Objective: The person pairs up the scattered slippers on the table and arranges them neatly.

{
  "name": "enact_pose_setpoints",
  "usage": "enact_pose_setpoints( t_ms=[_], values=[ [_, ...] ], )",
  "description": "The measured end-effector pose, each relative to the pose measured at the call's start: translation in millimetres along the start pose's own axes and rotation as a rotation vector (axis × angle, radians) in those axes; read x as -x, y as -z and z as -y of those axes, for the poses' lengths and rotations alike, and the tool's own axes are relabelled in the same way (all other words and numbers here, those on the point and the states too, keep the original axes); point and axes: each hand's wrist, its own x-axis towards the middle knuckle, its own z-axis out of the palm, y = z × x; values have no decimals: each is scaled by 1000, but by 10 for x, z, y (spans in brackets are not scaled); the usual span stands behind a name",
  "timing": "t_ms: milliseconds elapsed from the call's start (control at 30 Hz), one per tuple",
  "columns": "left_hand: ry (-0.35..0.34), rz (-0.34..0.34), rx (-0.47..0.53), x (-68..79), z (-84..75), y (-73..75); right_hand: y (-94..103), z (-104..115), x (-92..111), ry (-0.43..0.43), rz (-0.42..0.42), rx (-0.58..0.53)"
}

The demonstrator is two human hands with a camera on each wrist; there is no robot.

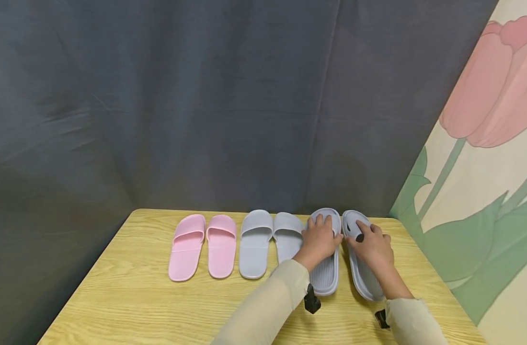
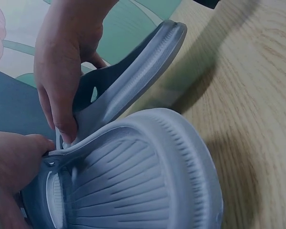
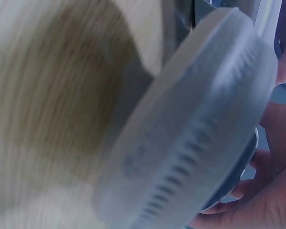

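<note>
Two thick-soled grey slide slippers lie at the right end of the row. My left hand (image 1: 319, 243) grips the left slipper (image 1: 325, 278) across its strap, with the thumb along the inner side. Over the strap of the right slipper (image 1: 366, 282), my right hand (image 1: 374, 247) holds on, thumb on the inner side and fingers on the outer. In the left wrist view the right slipper's heel is tipped up over the table. The slippers' fronts come close together near the two thumbs. Parts of both straps are hidden beneath the hands.
A flatter pair of light grey slippers (image 1: 256, 258) stands just left of my left hand, partly covered by it. Farther left is a pink pair (image 1: 221, 258). The wooden table (image 1: 160, 311) ends at a dark curtain (image 1: 229, 105); a tulip-painted wall (image 1: 475, 201) borders the right side.
</note>
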Motion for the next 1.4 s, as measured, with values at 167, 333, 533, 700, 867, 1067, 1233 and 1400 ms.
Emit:
enact_pose_setpoints(
  t_ms=[167, 333, 533, 700, 867, 1067, 1233, 1400],
  values=[
    [15, 15, 13, -10, -6, -76, -50, -25, 19, -21, 14, -11],
    [8, 20, 5, 5, -19, -139, -105, -50, 35, -29, 36, -10],
    [14, 64, 17, 25, -20, -192, -154, -94, 44, -34, 37, -4],
    [29, 94, 14, 40, -35, -240, -190, -145, 52, -49, 56, -1],
    [34, 111, -3, 45, -60, -283, -212, -189, 52, -48, 59, 4],
    [37, 104, -37, 45, -102, -292, -219, -216, 43, -49, 59, 11],
    [48, 114, -54, 41, -137, -299, -236, -242, 27, -63, 66, 30],
    [53, 129, -60, 49, -168, -285, -245, -264, 12, -59, 64, 47]
  ],
)
